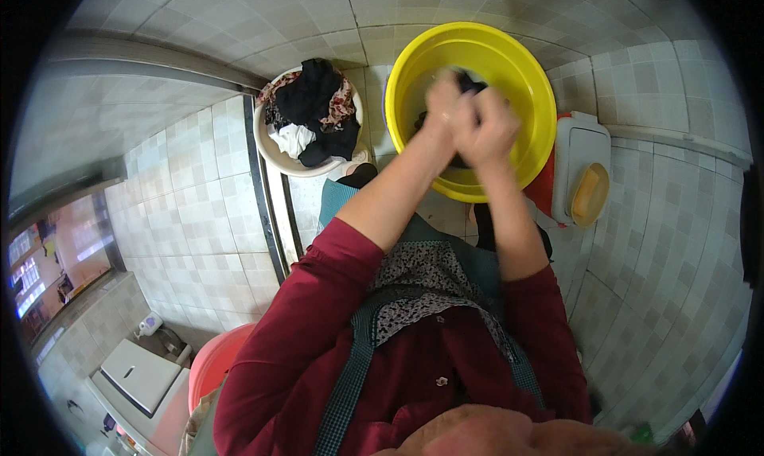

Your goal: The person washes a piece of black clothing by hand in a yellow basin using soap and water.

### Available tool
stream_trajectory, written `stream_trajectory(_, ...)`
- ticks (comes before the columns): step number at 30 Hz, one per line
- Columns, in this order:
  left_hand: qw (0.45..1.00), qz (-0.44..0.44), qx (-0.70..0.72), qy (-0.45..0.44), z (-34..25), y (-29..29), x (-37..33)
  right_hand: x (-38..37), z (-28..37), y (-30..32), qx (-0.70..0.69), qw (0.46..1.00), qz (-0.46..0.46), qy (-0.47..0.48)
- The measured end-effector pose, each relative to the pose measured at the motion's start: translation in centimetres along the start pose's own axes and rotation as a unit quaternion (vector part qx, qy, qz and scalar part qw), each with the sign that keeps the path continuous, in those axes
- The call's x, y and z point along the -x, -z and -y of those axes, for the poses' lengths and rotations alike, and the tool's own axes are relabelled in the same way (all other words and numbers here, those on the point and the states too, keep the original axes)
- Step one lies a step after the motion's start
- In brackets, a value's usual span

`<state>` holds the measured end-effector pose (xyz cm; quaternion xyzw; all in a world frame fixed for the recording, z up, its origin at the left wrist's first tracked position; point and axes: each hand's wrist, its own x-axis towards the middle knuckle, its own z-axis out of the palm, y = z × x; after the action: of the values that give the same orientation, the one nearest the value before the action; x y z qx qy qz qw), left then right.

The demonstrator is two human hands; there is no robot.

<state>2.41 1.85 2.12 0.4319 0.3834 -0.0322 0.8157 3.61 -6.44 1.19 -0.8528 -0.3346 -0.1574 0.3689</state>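
Note:
Over a large yellow basin [521, 78], my left hand [444, 102] and my right hand [487, 128] are close together, blurred by motion. Both are closed on a dark, wet-looking garment [471, 82]. Part of that cloth shows beyond my knuckles, and more dark fabric lies below my hands in the basin. My fingers hide most of what they grip, so the kind of garment cannot be made out.
Left of the yellow basin stands a white basin [280, 160] heaped with black, white and flowered clothes [312, 98]. A white lidded bin [574, 150] with a yellow dish [590, 195] is at the right. Behind me at left are a pink basin [208, 360] and a white box [142, 376].

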Motion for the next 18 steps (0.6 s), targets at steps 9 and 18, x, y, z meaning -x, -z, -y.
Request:
stream_trajectory(9, 0.982, -0.052, -0.115, -0.143, 3.5, 2.0, -6.6, 2.1, 5.9, 0.1, -0.126, 0.989, 0.014, 0.076)
stream_trajectory(18, 0.798, 0.050, -0.536, -0.271, 3.4, 2.5, -2.8, 1.1, 2.3, 0.2, -0.045, 0.999, -0.004, -0.013)
